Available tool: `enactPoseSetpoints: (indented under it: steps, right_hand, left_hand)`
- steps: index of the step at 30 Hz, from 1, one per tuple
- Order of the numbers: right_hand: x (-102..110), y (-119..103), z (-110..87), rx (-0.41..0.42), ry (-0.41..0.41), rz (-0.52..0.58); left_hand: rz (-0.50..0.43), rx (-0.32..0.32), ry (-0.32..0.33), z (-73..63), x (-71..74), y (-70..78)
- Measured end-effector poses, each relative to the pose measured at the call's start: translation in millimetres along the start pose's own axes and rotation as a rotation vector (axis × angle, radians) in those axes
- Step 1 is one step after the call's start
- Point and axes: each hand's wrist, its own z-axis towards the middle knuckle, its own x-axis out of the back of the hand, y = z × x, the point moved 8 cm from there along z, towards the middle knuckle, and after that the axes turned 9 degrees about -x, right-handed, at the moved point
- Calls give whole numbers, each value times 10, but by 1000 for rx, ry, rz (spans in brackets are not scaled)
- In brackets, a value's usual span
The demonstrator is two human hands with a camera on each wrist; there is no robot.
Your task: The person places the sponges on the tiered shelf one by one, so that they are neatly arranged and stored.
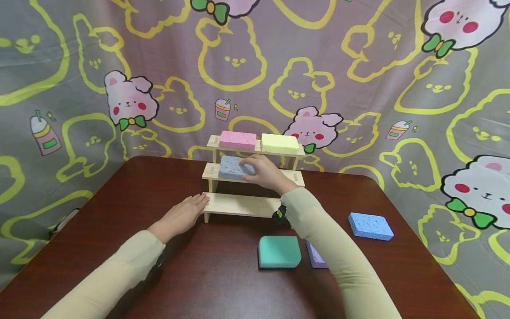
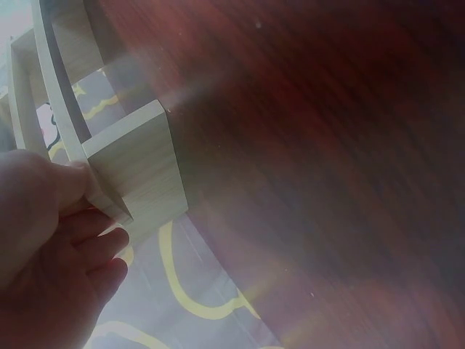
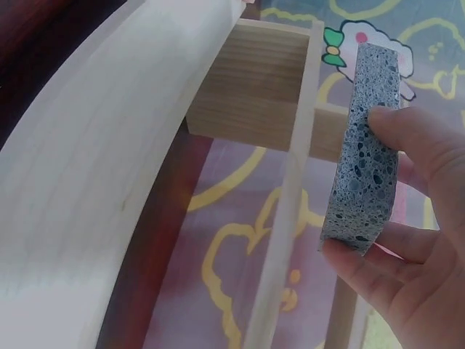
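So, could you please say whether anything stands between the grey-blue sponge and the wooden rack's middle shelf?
Nothing visible does: the right hand holds the grey-blue sponge at the middle shelf, with the pink sponge one tier higher.

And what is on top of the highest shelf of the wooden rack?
A pink sponge on the left and a yellow sponge on the right. The parts of the shelf beneath them are covered.

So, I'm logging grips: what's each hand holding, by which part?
The right hand grips the gray-blue sponge around its right end; the left hand grips the rack's lowest step by its left end.
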Motion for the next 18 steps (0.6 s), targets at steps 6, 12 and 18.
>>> enactPoseSetpoints:
  steps: [6,12,18]
  right_hand:
    - [-72,55,56,-40,-12,13]
    - [-147,98,91,-59,-16,17]
    - [-179,97,109,-66,-11,11]
  left_hand:
    - [-12,10,-10,-2,12,2]
    - [-15,13,-21,4,5,4]
    - [-19,17,-26,8,5,3]
